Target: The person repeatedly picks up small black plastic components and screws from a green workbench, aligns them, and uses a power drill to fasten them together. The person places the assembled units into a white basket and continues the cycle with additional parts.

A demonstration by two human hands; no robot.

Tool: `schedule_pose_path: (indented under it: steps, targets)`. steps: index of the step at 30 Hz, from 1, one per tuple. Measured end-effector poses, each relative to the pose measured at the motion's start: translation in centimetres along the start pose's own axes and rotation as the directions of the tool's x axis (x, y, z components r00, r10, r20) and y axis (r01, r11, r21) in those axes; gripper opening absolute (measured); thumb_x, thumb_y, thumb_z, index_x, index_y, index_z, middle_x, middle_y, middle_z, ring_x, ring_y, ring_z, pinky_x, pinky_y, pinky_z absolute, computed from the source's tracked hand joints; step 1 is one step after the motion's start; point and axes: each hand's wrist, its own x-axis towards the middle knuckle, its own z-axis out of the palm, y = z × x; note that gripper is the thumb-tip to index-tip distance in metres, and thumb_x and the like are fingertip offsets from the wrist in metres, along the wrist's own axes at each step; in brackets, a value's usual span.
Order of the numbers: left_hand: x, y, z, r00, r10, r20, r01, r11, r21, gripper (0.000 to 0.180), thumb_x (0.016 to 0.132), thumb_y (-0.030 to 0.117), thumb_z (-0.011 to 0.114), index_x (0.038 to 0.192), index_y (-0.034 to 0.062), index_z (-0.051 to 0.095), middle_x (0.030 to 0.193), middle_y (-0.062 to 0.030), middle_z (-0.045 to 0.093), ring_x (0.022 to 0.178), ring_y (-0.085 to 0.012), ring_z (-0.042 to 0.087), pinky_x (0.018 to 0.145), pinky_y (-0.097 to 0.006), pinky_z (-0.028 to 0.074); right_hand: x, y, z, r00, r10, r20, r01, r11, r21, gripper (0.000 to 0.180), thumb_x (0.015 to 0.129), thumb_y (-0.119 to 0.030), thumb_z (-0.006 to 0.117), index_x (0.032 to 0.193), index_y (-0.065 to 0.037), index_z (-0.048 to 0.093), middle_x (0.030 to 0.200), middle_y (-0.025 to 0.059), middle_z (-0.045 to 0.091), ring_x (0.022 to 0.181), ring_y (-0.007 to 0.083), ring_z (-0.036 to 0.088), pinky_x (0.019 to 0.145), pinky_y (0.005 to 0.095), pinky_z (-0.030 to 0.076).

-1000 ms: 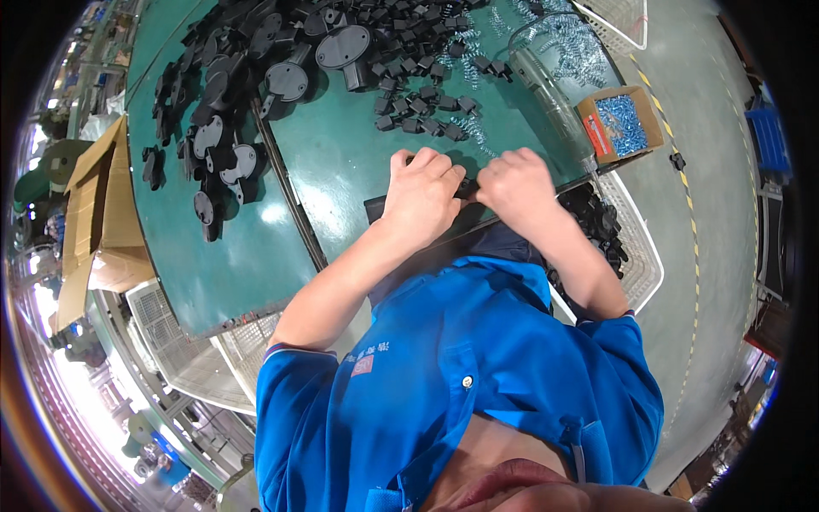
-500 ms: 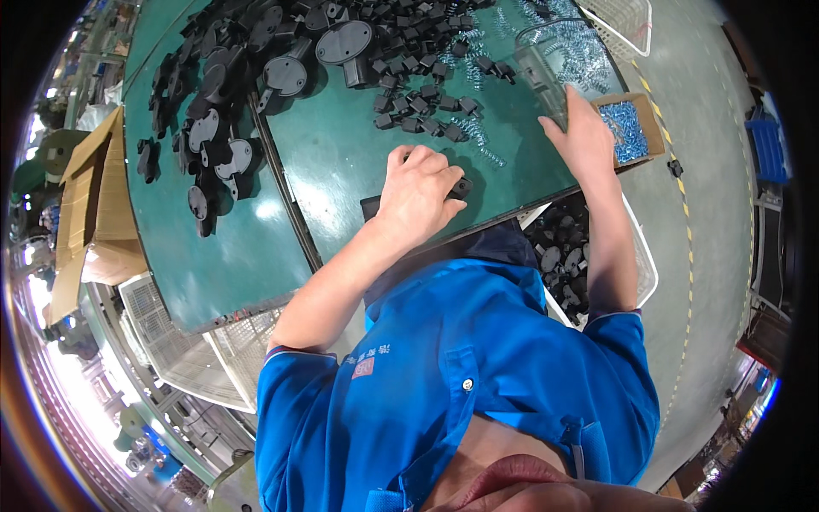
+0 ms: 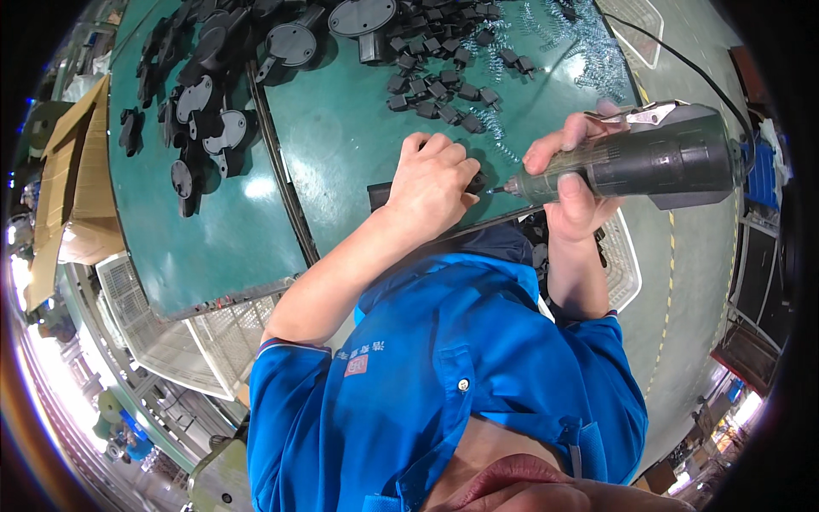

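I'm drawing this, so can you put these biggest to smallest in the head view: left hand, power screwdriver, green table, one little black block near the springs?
1. Green table
2. Power screwdriver, probably looking extra big because it seems closer to the camera
3. Left hand
4. Little black block

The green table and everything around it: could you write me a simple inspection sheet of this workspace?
Surface: green table, with a dark seam between two sections.
Job's things: dark screwdriver, its tip pointing at a black part, mostly hidden.
Clutter: black oval-ended pieces, small black blocks and springs, loosely spread.
Hands: left hand, fingers closed over the black part; right hand wrapped around the screwdriver.
Cables: black cord curving to the screwdriver's rear.
Surroundings: cardboard box on the left, white basket on the right, striped floor line.
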Motion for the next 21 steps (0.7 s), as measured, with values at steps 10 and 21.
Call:
schedule_pose_path:
  steps: [10,21]
  targets:
    - [0.0,-0.1,0.2,1.0,-0.014,0.005,0.014,0.999,0.029,0.041,0.06,0.019,0.084,0.097,0.0114,0.068,0.085,-0.0019,0.059,0.098,-0.0227,0.058,0.096,-0.043,0.039,0.3,0.9,1.2,0.998,-0.064,-0.013,0.064,0.998,-0.006,0.071,0.086,-0.019,0.074,0.133,0.001,0.025,0.099,0.0163,0.056,0.072,0.0229,0.066,0.063,0.0326,0.056]
    - [-0.1,-0.3,0.4,0.999,0.005,-0.041,-0.004,0.999,0.04,0.036,0.057,0.017,0.082,0.089,0.012,0.069,0.084,-0.0005,0.058,0.096,-0.0207,0.057,0.092,-0.041,0.039,0.2,0.9,1.7,0.989,-0.041,0.142,0.057,0.993,-0.106,0.059,0.081,-0.009,0.07,0.124,0.003,0.032,0.095,0.0123,0.056,0.073,0.0194,0.064,0.066,0.0294,0.053]
